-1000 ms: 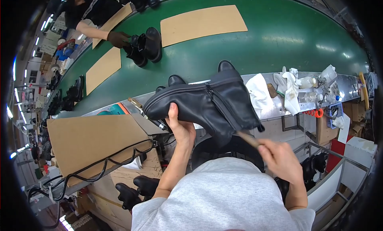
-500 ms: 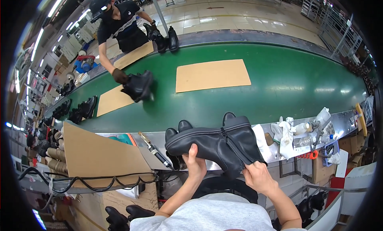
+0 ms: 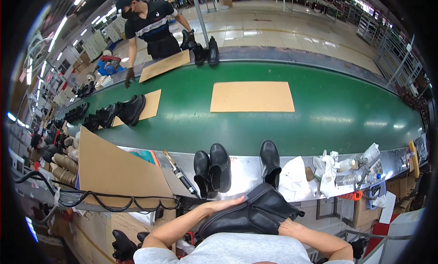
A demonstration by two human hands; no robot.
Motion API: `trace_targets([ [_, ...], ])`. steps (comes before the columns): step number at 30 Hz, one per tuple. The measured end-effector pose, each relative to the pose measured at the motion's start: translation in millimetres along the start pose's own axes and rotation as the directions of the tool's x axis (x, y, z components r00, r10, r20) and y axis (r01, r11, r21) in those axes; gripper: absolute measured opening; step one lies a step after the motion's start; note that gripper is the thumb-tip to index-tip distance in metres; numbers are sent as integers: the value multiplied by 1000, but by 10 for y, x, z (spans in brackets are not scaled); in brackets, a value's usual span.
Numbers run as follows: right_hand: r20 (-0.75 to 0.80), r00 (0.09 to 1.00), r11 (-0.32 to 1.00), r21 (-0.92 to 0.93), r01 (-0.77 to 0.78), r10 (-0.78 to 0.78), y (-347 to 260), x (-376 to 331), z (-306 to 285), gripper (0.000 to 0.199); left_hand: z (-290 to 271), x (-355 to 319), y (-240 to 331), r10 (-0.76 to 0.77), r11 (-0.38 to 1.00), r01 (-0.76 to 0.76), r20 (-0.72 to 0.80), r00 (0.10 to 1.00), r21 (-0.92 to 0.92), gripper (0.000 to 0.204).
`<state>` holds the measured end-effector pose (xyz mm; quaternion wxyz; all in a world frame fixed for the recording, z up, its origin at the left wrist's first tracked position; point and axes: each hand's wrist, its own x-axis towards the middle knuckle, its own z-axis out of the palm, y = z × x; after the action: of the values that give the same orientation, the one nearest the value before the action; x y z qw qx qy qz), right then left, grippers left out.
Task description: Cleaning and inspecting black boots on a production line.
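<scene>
A black ankle boot (image 3: 248, 214) with a side zipper lies tilted on its side close against my body, its toe toward the lower left. My right hand (image 3: 292, 228) grips the boot at the shaft opening; its fingers are partly hidden inside. Along the upturned sole edge lies my left hand (image 3: 226, 204), flat with the fingers stretched toward the heel. On the metal ledge beyond, a pair of black boots (image 3: 220, 166) stands to the left, and a single black boot (image 3: 269, 160) stands behind the held one.
A green conveyor belt (image 3: 328, 95) crosses ahead, carrying a tan board (image 3: 252, 97) and several boots (image 3: 131, 110) at left. A co-worker (image 3: 155, 29) stands across it. White cloth (image 3: 294, 177) and bottles (image 3: 349, 164) lie right; a brush (image 3: 171, 160) and cardboard panel (image 3: 121, 173) stand left.
The boot has come down toward my body and its sole has turned upward. My left hand shifted from beneath it onto the sole. The co-worker's boot now stands on a board, the gloved hand withdrawn.
</scene>
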<state>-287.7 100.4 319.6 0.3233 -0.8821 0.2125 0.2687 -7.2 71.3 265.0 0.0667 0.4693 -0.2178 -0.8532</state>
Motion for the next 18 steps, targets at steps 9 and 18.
trace_targets([
  [9,188,957,962,119,-244,220,328,204,-397,29,380,-263,126,131,991,-130,-21,991,3,52],
  [18,354,930,952,237,-192,100,132,33,-6,29,325,-79,-163,286,956,-291,101,953,43,61],
])
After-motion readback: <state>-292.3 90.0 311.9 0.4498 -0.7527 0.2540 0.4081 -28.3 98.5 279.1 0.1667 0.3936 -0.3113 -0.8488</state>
